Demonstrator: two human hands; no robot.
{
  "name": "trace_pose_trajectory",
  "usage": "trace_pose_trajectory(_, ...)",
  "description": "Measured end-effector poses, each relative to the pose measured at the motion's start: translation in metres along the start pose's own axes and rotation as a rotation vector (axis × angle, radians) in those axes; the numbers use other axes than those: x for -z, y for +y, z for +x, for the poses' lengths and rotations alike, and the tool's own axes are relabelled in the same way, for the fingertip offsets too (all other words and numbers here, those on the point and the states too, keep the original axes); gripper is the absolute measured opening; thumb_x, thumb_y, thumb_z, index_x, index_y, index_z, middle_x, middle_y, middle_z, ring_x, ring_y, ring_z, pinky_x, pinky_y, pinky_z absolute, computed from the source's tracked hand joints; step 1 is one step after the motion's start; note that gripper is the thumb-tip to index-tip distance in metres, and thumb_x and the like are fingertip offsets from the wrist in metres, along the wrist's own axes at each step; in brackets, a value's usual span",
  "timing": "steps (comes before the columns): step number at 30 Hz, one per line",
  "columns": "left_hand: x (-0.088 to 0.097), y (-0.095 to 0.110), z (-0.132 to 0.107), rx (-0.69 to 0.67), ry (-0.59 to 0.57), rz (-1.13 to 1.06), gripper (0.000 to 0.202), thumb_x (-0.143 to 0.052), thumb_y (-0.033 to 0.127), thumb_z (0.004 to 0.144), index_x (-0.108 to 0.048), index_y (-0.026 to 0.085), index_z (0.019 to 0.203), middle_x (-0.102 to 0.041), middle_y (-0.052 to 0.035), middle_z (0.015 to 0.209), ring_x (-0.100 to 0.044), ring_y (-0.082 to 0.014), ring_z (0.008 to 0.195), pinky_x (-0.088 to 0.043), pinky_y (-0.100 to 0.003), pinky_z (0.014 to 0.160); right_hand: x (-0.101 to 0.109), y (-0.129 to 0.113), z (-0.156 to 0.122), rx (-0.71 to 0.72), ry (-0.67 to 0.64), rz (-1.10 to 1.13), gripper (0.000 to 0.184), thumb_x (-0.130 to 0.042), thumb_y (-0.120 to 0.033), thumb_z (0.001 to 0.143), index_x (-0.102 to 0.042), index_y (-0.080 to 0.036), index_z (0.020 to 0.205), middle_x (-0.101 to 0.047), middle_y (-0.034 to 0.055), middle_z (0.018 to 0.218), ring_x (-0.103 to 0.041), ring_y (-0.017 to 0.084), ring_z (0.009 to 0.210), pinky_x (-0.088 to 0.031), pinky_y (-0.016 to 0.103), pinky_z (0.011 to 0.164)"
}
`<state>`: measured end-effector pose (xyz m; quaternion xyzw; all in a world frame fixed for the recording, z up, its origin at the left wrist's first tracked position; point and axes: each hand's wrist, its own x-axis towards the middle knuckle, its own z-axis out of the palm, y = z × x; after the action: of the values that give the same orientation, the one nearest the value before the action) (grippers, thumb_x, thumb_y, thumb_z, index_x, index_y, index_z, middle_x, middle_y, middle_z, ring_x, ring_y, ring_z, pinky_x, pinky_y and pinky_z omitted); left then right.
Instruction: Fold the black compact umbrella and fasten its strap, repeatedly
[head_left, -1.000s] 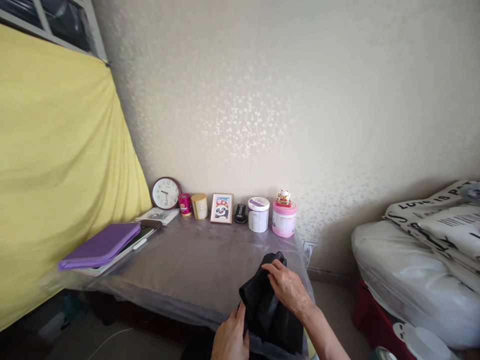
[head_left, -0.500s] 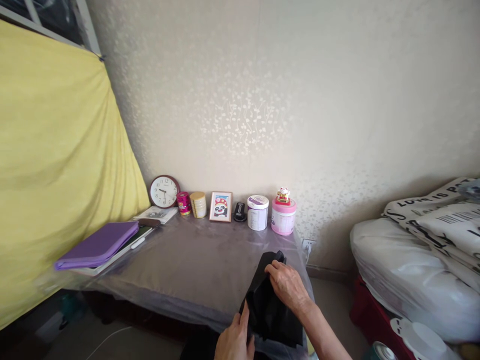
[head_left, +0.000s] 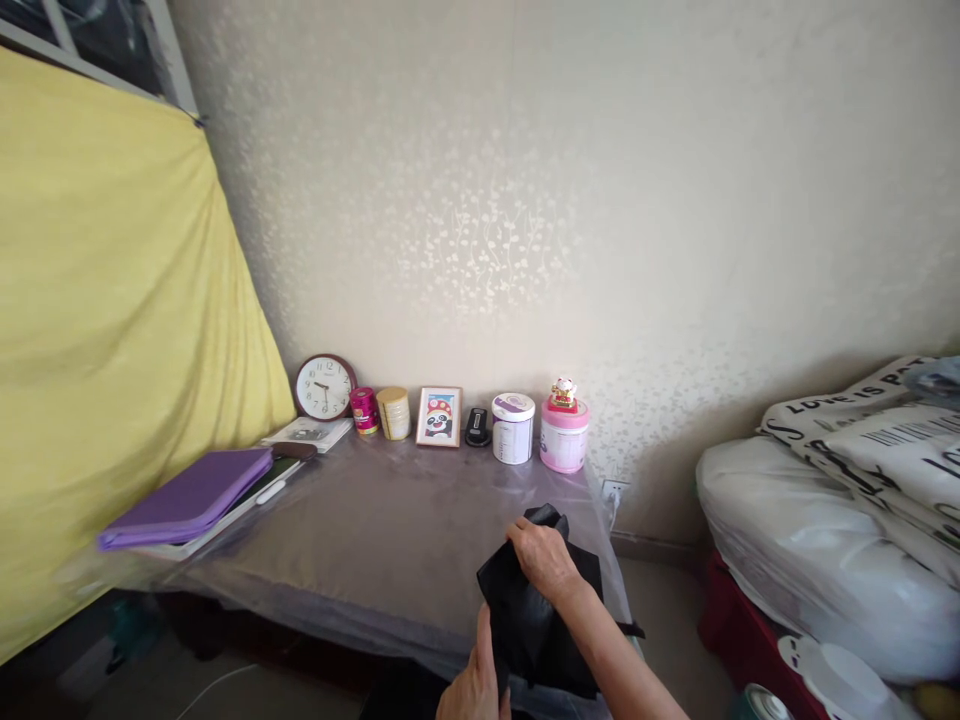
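Observation:
A black cloth bag (head_left: 538, 628) lies crumpled at the near right corner of the table (head_left: 390, 540), which is covered with clear plastic sheet. My right hand (head_left: 544, 558) rests on top of the bag with its fingers curled over the fabric near its upper edge. My left hand (head_left: 475, 682) grips the bag's lower left edge at the bottom of the view, thumb up along the cloth. Part of the left hand is cut off by the frame.
Along the wall stand a round clock (head_left: 324, 387), a red tin (head_left: 365, 410), a cream tin (head_left: 394, 413), a framed panda picture (head_left: 439, 416), a white tub (head_left: 513, 428) and a pink tub (head_left: 563, 437). A purple folder (head_left: 187, 497) lies left. Bagged bedding (head_left: 825, 560) sits right.
My right hand has slid left and a little down over the bag, and the bag now lies flatter and wider. The view has shifted slightly.

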<state>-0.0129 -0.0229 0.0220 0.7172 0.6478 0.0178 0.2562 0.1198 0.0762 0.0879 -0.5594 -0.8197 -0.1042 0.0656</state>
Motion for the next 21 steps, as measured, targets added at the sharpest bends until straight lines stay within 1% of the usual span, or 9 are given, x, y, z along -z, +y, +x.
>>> trace_pose_trajectory(3, 0.002, 0.001, -0.001, -0.011, 0.005, -0.009, 0.086, -0.044, 0.01, 0.075, 0.014, 0.023, 0.137, -0.051, -0.0091, 0.124, -0.061, -0.0185, 0.091, -0.044, -0.026, 0.073, -0.004, 0.0, 0.003, 0.011, -0.004, 0.015, 0.024, -0.037, -0.013, 0.086, -0.06, -0.019, 0.087, -0.065, 0.0057, 0.086, -0.064, 0.016, 0.072, -0.041, 0.021, 0.055)
trace_pose_trajectory(6, 0.005, 0.003, -0.002, -0.04, 0.0, 0.033, 0.088, -0.046, 0.009, 0.073, 0.011, 0.03, 0.137, -0.055, -0.0057, 0.117, -0.061, -0.0192, 0.089, -0.044, -0.025, 0.07, -0.001, 0.002, 0.002, 0.028, -0.007, 0.047, 0.022, -0.037, -0.014, 0.087, -0.059, -0.02, 0.088, -0.066, 0.0052, 0.087, -0.064, 0.015, 0.074, -0.04, 0.02, 0.056)
trace_pose_trajectory(10, 0.007, 0.003, -0.003, -0.049, -0.006, 0.052, 0.087, -0.045, 0.009, 0.073, 0.011, 0.028, 0.137, -0.053, -0.007, 0.117, -0.062, -0.0193, 0.088, -0.043, -0.024, 0.067, 0.01, 0.01, -0.014, 0.049, 0.007, 0.115, 0.02, -0.035, -0.024, 0.09, -0.052, -0.02, 0.1, -0.068, 0.0037, 0.081, -0.065, 0.016, 0.073, -0.039, 0.021, 0.056)
trace_pose_trajectory(12, 0.007, 0.001, -0.004, -0.069, 0.002, 0.064, 0.085, -0.044, 0.01, 0.074, 0.009, 0.028, 0.137, -0.053, -0.0073, 0.118, -0.061, -0.0193, 0.087, -0.044, -0.025, 0.067, 0.015, 0.019, -0.029, 0.067, -0.006, 0.152, 0.019, -0.035, -0.026, 0.09, -0.052, -0.02, 0.096, -0.068, 0.0027, 0.077, -0.065, 0.016, 0.071, -0.038, 0.022, 0.056)
trace_pose_trajectory(14, 0.008, 0.0, -0.005, -0.084, 0.014, 0.067, 0.082, -0.042, 0.011, 0.075, 0.007, 0.028, 0.138, -0.053, -0.007, 0.118, -0.061, -0.0192, 0.087, -0.043, -0.025, 0.069, 0.017, 0.032, -0.047, 0.06, -0.038, 0.193, 0.019, -0.036, -0.026, 0.089, -0.054, -0.021, 0.086, -0.067, 0.0016, 0.077, -0.064, 0.016, 0.071, -0.038, 0.023, 0.058)
trace_pose_trajectory(16, 0.008, -0.001, -0.005, -0.096, 0.012, 0.052, 0.081, -0.042, 0.013, 0.076, 0.009, 0.027, 0.138, -0.053, -0.0069, 0.117, -0.061, -0.0188, 0.088, -0.043, -0.025, 0.07, 0.014, 0.046, -0.064, -0.016, -0.078, 0.224, 0.018, -0.039, -0.026, 0.088, -0.055, -0.022, 0.081, -0.067, 0.001, 0.074, -0.064, 0.016, 0.07, -0.039, 0.023, 0.059)
trace_pose_trajectory(18, 0.008, -0.001, -0.004, -0.099, -0.005, 0.045, 0.081, -0.042, 0.013, 0.076, 0.011, 0.026, 0.137, -0.052, -0.0076, 0.118, -0.061, -0.019, 0.088, -0.043, -0.025, 0.069, 0.006, 0.055, -0.079, -0.107, -0.112, 0.251, 0.02, -0.039, -0.024, 0.087, -0.057, -0.022, 0.078, -0.066, 0.0013, 0.073, -0.064, 0.017, 0.071, -0.041, 0.024, 0.059)
trace_pose_trajectory(20, 0.008, -0.001, -0.003, -0.099, -0.018, 0.053, 0.081, -0.041, 0.014, 0.077, 0.012, 0.025, 0.137, -0.052, -0.0085, 0.118, -0.061, -0.0197, 0.087, -0.043, -0.025, 0.069, -0.006, 0.054, -0.088, -0.149, -0.083, 0.321, 0.024, -0.035, -0.021, 0.087, -0.058, -0.023, 0.082, -0.066, 0.002, 0.078, -0.063, 0.016, 0.076, -0.045, 0.025, 0.064)
trace_pose_trajectory(21, 0.007, -0.001, -0.002, -0.099, -0.02, 0.059, 0.081, -0.041, 0.015, 0.077, 0.012, 0.024, 0.137, -0.052, -0.0088, 0.118, -0.061, -0.0201, 0.087, -0.044, -0.026, 0.069, -0.013, 0.051, -0.09, -0.156, -0.038, 0.361, 0.025, -0.034, -0.021, 0.088, -0.059, -0.023, 0.087, -0.066, 0.0028, 0.085, -0.063, 0.016, 0.081, -0.046, 0.025, 0.07)
